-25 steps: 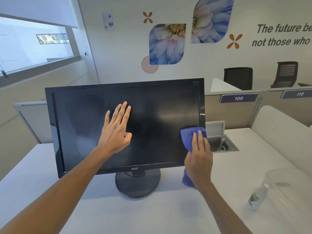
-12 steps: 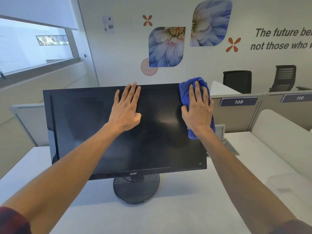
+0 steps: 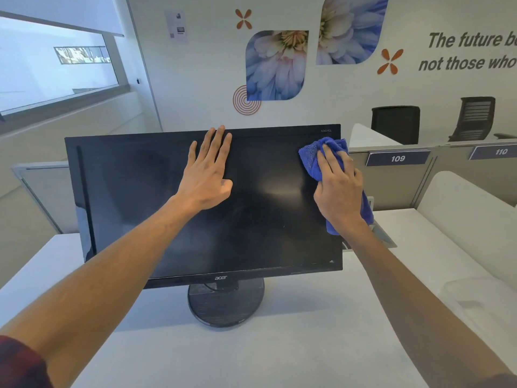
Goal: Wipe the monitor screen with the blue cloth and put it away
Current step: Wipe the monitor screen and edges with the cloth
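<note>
My two arms are bare from the wrist nearly to the elbow. On my left arm a rolled-back dark red sleeve with a darker check pattern (image 3: 19, 362) shows at the lower left corner of the view, bunched in soft folds where it ends. On my right arm only a thin strip of dark sleeve (image 3: 500, 383) shows at the lower right corner, too little to tell its pattern. My left hand (image 3: 207, 177) and my right hand (image 3: 338, 191) wear no gloves, and I see no rings on the fingers, no watch and no band on either wrist. The fingernails are short and plain.
</note>
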### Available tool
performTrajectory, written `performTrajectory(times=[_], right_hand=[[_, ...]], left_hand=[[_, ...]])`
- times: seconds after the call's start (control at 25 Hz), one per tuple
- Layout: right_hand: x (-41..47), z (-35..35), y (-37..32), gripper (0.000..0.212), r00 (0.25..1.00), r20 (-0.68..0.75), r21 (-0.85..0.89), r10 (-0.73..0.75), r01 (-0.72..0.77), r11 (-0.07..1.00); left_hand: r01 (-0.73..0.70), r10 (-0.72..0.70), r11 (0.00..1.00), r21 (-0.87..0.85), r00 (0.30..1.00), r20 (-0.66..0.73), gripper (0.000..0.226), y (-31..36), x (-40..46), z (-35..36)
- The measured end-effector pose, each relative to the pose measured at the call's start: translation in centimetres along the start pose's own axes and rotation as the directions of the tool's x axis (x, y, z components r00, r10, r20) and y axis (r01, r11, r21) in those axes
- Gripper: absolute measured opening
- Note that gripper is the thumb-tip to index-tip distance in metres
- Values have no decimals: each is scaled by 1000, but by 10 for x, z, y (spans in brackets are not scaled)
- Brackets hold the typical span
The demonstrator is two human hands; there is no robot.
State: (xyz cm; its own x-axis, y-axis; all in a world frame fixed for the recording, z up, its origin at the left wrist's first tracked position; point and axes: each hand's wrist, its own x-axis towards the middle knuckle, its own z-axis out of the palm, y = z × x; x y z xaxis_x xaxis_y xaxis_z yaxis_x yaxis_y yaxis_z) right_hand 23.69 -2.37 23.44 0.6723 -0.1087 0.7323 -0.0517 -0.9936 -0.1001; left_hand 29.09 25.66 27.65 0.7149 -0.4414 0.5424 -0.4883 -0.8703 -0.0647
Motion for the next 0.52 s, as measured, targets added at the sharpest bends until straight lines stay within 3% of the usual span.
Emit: performTrajectory(times=[0.52], right_hand=[[-154, 29, 15, 62, 996, 87, -50, 20, -16, 999]], left_hand=[[0, -2, 998, 61, 1000, 31, 90, 2, 0, -1]])
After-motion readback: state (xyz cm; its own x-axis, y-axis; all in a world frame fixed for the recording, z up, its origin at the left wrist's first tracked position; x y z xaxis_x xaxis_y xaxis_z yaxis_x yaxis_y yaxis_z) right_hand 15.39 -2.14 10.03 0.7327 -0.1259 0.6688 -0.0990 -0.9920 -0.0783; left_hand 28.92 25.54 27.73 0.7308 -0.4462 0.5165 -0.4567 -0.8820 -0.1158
